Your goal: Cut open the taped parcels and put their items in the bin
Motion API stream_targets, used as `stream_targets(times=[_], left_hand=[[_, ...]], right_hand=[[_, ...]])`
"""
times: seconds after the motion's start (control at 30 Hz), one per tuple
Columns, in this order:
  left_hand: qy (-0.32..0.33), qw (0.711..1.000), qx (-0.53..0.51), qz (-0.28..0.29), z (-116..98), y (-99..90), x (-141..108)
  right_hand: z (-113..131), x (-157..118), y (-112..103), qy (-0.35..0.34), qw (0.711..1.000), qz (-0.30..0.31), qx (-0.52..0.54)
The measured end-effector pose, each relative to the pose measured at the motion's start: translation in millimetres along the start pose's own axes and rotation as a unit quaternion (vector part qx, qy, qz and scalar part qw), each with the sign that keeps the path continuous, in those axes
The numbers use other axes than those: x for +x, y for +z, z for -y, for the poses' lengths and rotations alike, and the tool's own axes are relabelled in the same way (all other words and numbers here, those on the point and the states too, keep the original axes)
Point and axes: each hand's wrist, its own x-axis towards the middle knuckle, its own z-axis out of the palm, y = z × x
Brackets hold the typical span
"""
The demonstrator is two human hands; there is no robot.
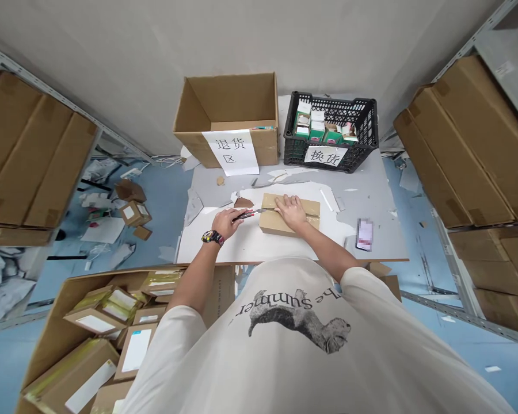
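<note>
Centrally: sm. carton (270, 219), qty 1, brown, taped across top, flat on grey surface (384, 201) over white paper, nr. front edge.

R hand (290, 213): palm down on carton top, fingers spread apart. L hand (225, 223): clamped on cutter (248, 214), red/blk, blade pointing at carton's L end; exact contact can't be told. Patterned watch (213, 237) on L wrist.

Writing:
- Lg. open carton (267, 148), back L; white sheet (231, 152) hung over front, hand-lettered "退货区".
- Blk plastic crate (357, 156), back R, just beside; label (326, 155) "换货". Cont.: green/white boxes (317, 133), approx. 4, print too sm. to read.
- Shirt (293, 368), white: "The Summer", upside down in view, w/ animal print.
- Parcels (137, 348) in lg. bin carton (43, 345), lower L, below surface level: white labels, illegible.

Edges/room: strip of white paper betw. sm. carton & front edge. Phone (364, 234) nr. R front corner, well apart from carton; screen pixelated. Torn paper scraps (280, 177) betw. carton & back containers. Surface ends R of phone; blue floor (431, 253) beyond.
</note>
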Motion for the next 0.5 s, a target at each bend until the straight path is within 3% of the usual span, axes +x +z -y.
stream_targets(times=[0.3,0.5], left_hand=[[-0.010,0.998,-0.062,-0.026,-19,2.7,5],[-0.133,0.979,-0.084,-0.130,33,-18.5,-8]], right_hand=[[-3,0,0,-0.006,0.999,-0.016,0.045],[-2,-6,-7,-0.019,1.000,0.012,0.003]])
